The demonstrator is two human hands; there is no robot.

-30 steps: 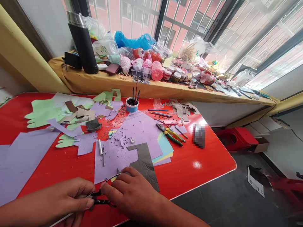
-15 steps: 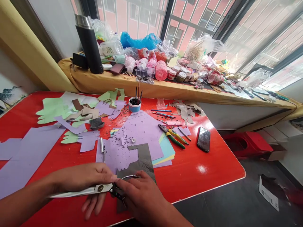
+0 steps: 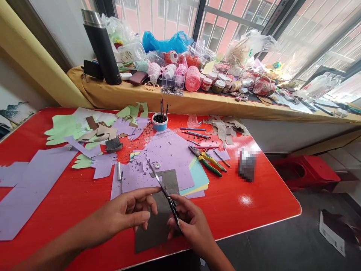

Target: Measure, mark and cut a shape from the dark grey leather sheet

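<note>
Right hand (image 3: pixel 194 223) pinching the scissors (image 3: pixel 166 192) by the handles (image 3: pixel 173 209), left hand (image 3: pixel 126 212) loosely spread, fingertip (image 3: pixel 156 189) at the blade (image 3: pixel 156 176), I hold them over the grey sheet (image 3: pixel 152 235) on the near tabletop (image 3: pixel 239 212). They're probably stiff, slick-bladed, safest by the handles; the sheet looks light, pliant.

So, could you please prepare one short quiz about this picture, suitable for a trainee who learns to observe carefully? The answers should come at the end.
1. Which hand holds the scissors by the handles?
A) the left
B) the right hand
C) neither

2. True or false: the pliers lie to the right of the blue-and-white tub in this view.

3. Fill in the colour: the table beneath the dark grey sheet is ____.

Key: 1. B; 2. true; 3. red.
</note>
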